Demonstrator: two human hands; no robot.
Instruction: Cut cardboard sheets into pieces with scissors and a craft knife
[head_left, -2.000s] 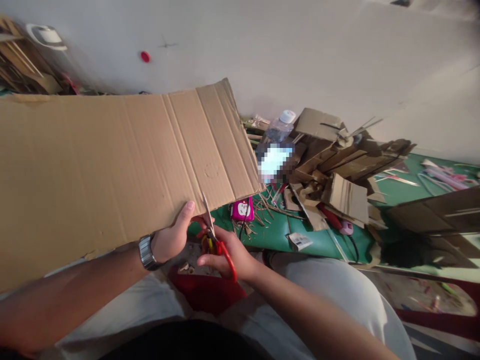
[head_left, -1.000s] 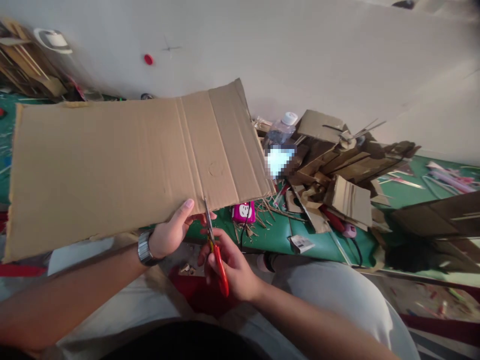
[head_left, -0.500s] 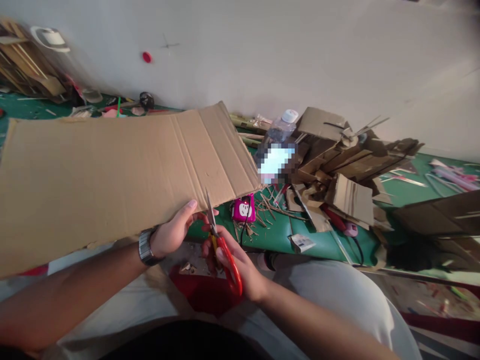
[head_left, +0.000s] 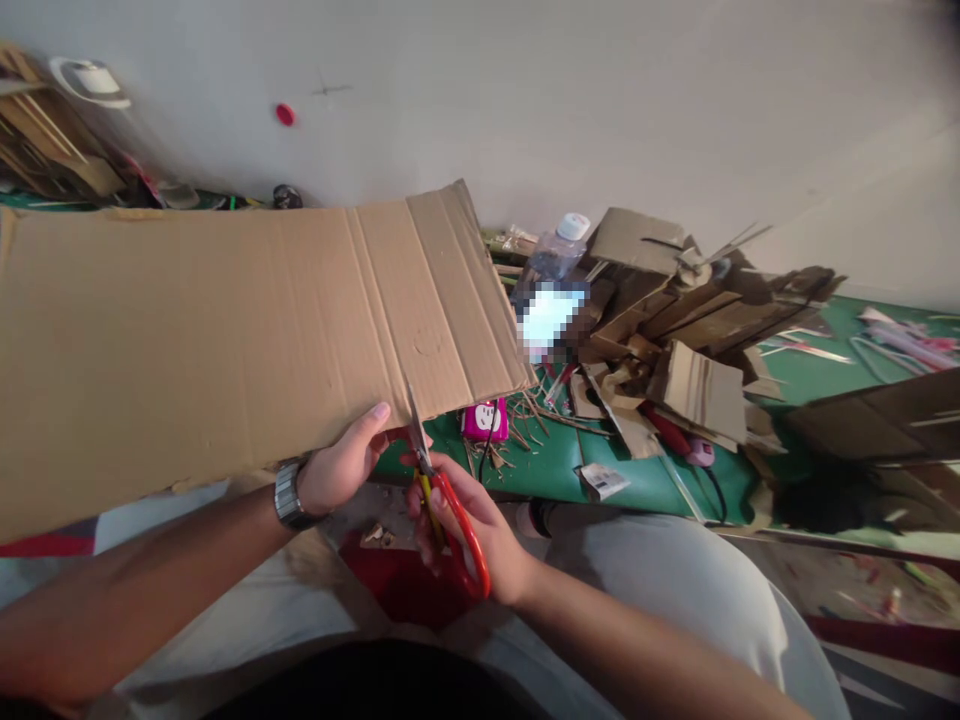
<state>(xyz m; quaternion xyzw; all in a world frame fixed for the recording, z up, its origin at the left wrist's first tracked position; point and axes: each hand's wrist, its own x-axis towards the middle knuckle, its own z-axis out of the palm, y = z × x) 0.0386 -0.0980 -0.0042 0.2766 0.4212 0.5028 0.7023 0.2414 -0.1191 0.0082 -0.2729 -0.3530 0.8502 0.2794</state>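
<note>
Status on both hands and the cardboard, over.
Left hand pinches cardboard sheet at near edge. Right hand holds red-handled scissors, blades at that edge. Left thumb near blades.

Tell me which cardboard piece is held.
The large flat sheet in the left hand; the piled cardboard pieces on the green table are smaller and unheld.

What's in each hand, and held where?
Left hand: the cardboard, by its near edge, thumb on top. Right hand: the scissors, by their handles.
</note>
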